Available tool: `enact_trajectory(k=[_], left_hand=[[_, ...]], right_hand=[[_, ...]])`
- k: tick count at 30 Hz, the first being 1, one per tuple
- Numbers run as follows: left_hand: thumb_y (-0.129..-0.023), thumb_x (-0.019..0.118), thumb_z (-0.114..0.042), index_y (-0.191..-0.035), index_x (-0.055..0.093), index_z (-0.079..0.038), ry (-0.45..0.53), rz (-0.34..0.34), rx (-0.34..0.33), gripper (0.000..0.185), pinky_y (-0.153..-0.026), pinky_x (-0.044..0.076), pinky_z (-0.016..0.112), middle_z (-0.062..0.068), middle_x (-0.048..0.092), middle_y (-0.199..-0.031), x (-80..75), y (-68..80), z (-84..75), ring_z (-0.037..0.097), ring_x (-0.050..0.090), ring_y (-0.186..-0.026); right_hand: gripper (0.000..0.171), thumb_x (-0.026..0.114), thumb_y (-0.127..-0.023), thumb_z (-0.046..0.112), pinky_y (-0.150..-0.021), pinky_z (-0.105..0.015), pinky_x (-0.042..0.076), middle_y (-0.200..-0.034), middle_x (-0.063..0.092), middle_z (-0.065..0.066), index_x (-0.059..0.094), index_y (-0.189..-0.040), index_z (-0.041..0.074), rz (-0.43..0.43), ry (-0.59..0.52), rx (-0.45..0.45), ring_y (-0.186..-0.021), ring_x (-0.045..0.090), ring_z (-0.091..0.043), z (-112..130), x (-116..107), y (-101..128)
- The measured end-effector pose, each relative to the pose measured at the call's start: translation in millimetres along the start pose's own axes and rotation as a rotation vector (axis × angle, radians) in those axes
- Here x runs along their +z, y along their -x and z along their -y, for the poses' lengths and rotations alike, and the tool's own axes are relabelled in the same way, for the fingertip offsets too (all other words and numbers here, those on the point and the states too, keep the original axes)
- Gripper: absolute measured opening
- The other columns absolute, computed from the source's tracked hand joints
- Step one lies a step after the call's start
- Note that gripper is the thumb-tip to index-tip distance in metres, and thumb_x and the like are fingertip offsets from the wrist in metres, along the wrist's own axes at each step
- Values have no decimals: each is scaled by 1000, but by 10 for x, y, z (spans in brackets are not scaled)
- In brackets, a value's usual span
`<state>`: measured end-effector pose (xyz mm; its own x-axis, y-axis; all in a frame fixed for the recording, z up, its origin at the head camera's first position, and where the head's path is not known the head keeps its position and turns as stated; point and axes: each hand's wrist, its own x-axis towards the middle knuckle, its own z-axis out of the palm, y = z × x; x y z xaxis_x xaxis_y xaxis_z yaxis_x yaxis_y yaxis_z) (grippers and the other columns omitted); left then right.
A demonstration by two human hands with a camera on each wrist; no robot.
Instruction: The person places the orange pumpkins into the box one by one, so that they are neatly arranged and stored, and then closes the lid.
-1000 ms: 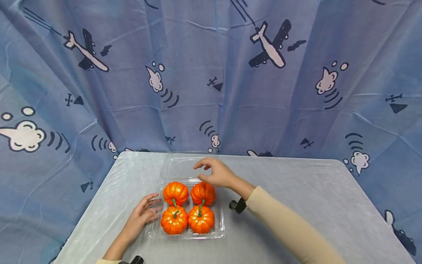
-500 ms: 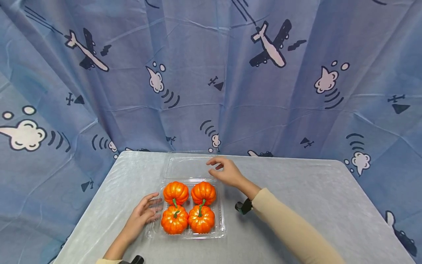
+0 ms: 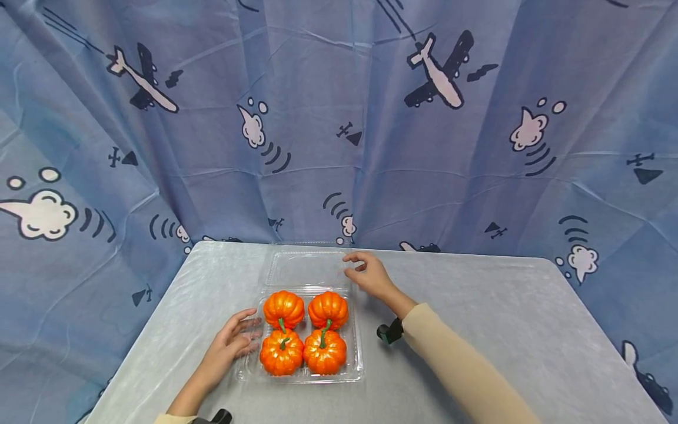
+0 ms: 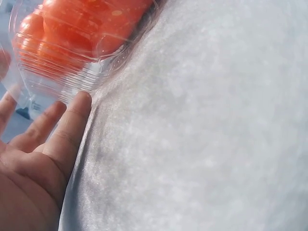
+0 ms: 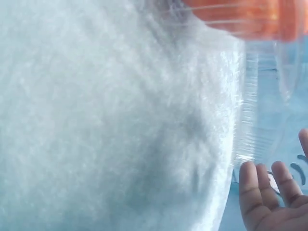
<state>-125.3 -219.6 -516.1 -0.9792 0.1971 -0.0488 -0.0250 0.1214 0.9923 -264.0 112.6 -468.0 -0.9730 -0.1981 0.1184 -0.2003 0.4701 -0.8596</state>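
The left hand (image 3: 229,346) lies relaxed on the surface (image 3: 477,306), fingers straight, fingertips (image 4: 79,103) touching the left wall of the clear tray (image 3: 354,371). Just right of that hand, four pumpkins (image 3: 303,332) sit in the tray, two by two. The right hand (image 3: 371,273) is beyond them, holding nothing, fingers loosely curled at the right edge of the lid (image 3: 304,268), which lies flat behind the tray; whether they touch it is unclear.
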Motion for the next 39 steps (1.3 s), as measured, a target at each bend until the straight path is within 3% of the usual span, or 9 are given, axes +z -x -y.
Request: enact_trajectory(k=[4,12,22,34,39], left_hand=[[-97,46,-7,-146,32,-5,1,5,1,51,-87,55,30,32,42,-142,2,-3,-7,43,52,-122],[-96,46,-5,-146,32,-5,8,9,5,52,-88,54,30,32,41,-142,6,-6,-13,46,50,-123],[-96,46,-5,-146,32,-5,12,16,13,52,-88,55,30,32,41,-142,7,-11,13,47,50,-123],[-96,45,-4,-146,32,-5,10,13,9,52,-87,54,29,32,41,-142,2,-1,23,44,51,-123],[-96,46,-5,-146,32,-5,9,8,4,52,-88,54,29,32,41,-142,-1,-5,18,43,52,-122]], right_hand=[[32,65,-84,11,-58,-30,54,-122,57,-22,65,-114,2,-7,-22,55,-87,63,-31,-52,8,-23],[32,65,-83,11,-68,-33,57,-118,60,-19,65,-114,4,-38,-40,140,-87,65,-29,-165,55,-43],[36,65,-82,11,-74,-33,58,-121,62,-15,64,-117,4,-20,-47,179,-90,66,-25,-234,93,-52],[37,69,-80,8,-67,-30,57,-122,62,-14,65,-116,5,-38,-64,147,-96,67,-26,-239,80,-53],[39,71,-78,7,-71,-32,57,-123,62,-16,64,-117,5,-49,-66,121,-97,66,-28,-213,63,-51]])
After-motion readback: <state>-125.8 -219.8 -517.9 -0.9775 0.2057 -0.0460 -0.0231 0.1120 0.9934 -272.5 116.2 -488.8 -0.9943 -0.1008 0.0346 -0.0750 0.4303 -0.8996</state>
